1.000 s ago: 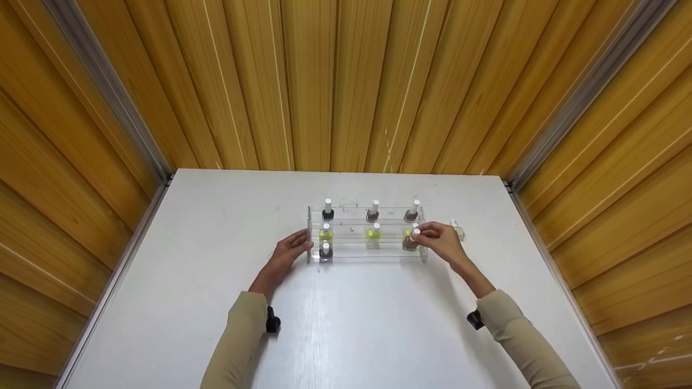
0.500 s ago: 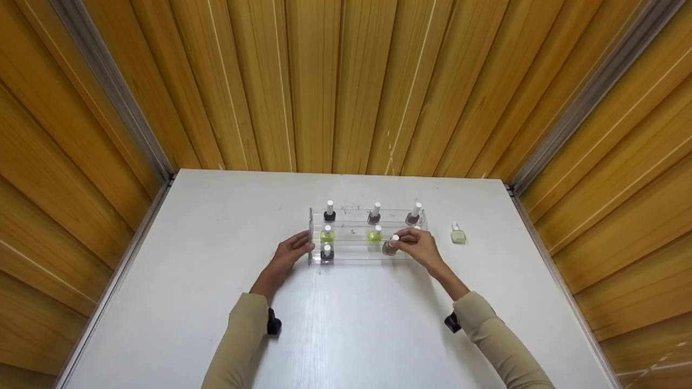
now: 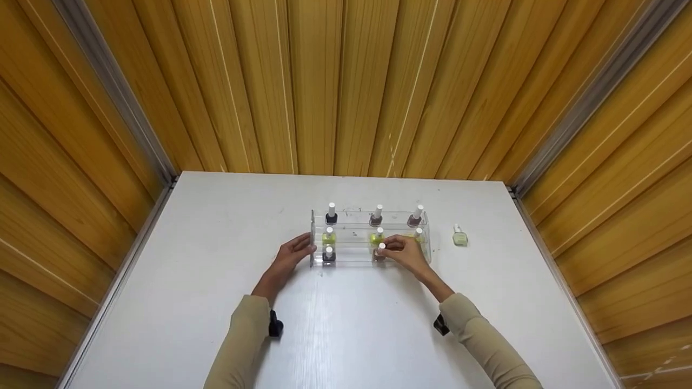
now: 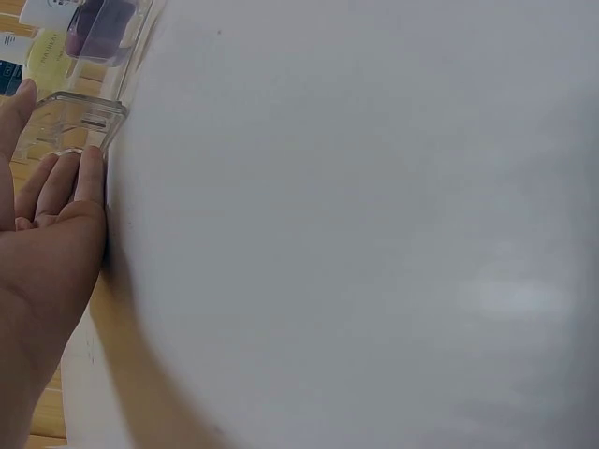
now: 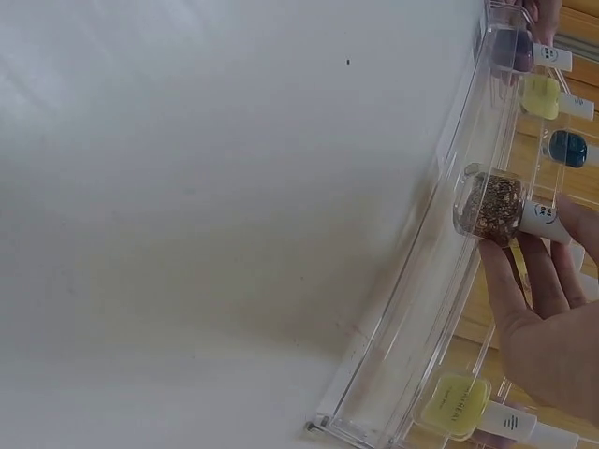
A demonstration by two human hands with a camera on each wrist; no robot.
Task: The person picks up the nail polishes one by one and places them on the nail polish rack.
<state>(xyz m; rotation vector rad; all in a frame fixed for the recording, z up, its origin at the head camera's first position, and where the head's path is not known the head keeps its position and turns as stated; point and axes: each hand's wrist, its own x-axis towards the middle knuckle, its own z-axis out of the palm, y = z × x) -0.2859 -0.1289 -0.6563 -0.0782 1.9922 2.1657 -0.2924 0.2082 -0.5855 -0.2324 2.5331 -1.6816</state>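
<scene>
A clear acrylic tiered rack holds small nail polish bottles with white caps. My right hand pinches the white cap of a glittery brown nail polish bottle, whose base is at the front tier, near its middle. My left hand rests against the rack's left end panel, its fingertips at the edge in the left wrist view. A dark purple bottle stands at the left of the front tier. Yellow bottles line the middle tier, the rightmost partly hidden by my right hand.
On the back tier are a dark bottle and two brownish ones, left to right. A pale green nail polish bottle is on the white table, right of the rack. Wood-patterned panels enclose the table's back and sides.
My right hand has carried the glittery bottle leftward along the front tier, from the rack's right end to its middle. My left hand has stayed at the left end panel.
</scene>
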